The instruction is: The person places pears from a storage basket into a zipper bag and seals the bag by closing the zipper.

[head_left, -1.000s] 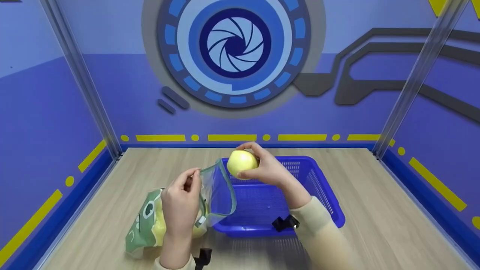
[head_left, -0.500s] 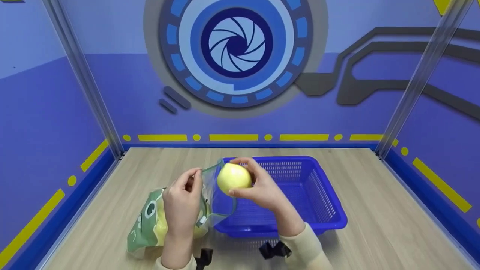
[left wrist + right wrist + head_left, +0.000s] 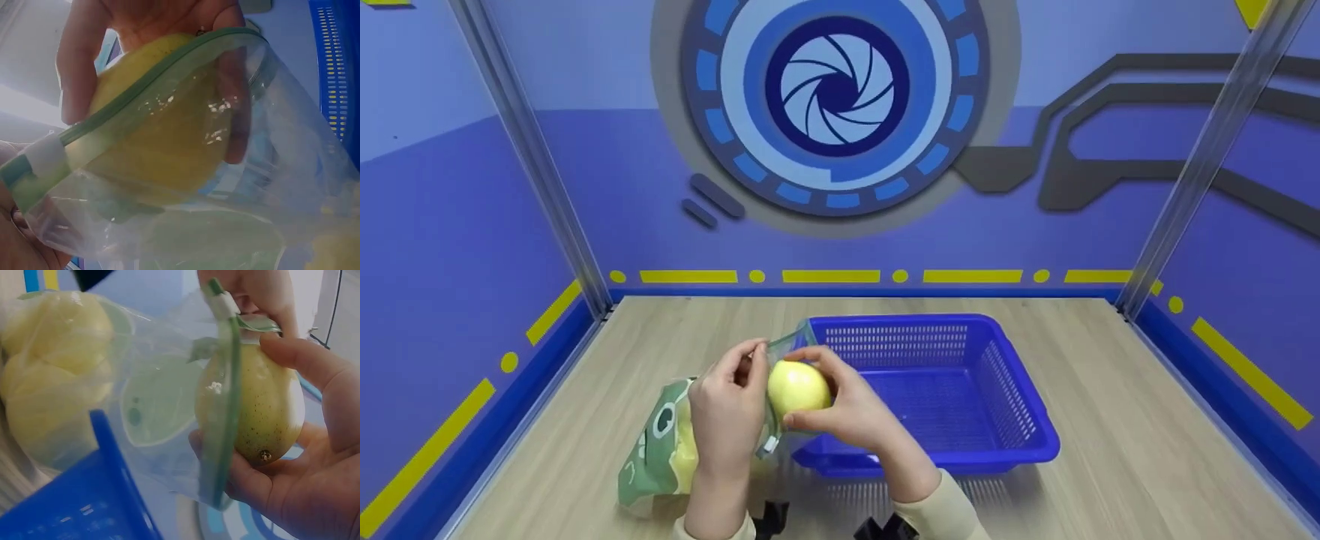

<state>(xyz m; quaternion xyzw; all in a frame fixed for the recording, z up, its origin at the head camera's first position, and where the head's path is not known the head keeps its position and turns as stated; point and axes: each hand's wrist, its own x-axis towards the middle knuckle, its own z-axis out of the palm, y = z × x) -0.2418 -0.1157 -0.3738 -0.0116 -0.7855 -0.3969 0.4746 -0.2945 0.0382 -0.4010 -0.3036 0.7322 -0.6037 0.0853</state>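
Note:
My right hand [image 3: 855,409] grips a yellow apple [image 3: 800,391] between thumb and fingers, at the mouth of a clear zip bag [image 3: 655,442] with a green cartoon-face print. In the left wrist view, the apple [image 3: 163,129] lies partly behind the bag's clear film, with its upper part above the green zip strip [image 3: 163,64]. My left hand [image 3: 727,405] pinches the bag's edge, holding the mouth apart. Several yellow fruits [image 3: 56,377] show inside the bag in the right wrist view. A white slider [image 3: 229,305] sits on the zip.
A blue perforated plastic basket [image 3: 1039,448] stands right of the bag on the wooden table [image 3: 1140,450]. Its left side is close behind the bag's mouth. Blue printed walls [image 3: 840,247] enclose the back and both sides.
My right hand has carried the apple left and down from over the basket into the bag's mouth. My left hand has stayed nearly still, keeping hold of the bag.

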